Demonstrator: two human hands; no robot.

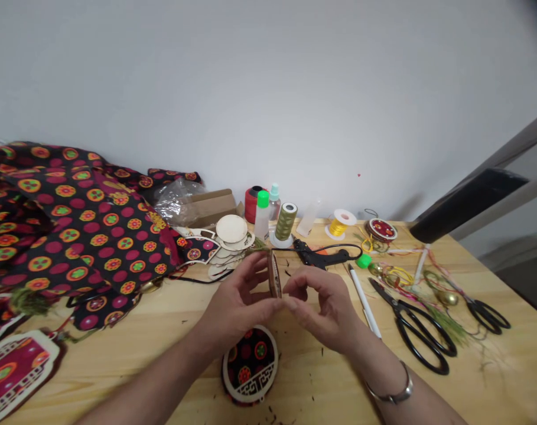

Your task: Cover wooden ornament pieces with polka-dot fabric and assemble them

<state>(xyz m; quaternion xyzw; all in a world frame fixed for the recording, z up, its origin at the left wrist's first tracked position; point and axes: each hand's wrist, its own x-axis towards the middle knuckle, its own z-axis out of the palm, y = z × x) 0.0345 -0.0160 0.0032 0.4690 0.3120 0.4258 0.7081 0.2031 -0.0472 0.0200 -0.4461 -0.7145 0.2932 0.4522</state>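
Observation:
My left hand (244,295) holds a thin round wooden disc (274,274) upright and edge-on, thumb at its lower edge and fingers behind it. Because it is turned sideways, its faces barely show. My right hand (324,304) is closed in a pinch at the disc's lower right edge; anything between those fingertips is too small to make out. Below my hands, a round ornament (253,363) lies on the table, with dark patterned fabric and a pale fretwork frame.
Patterned cloth (82,218) is heaped at left beside a framed fabric piece (18,375). Pale wooden discs (231,229), an olive thread spool (286,223) and a glue gun (324,257) stand behind my hands. To the right are a white pen (364,301), black scissors (416,327) and tangled cords.

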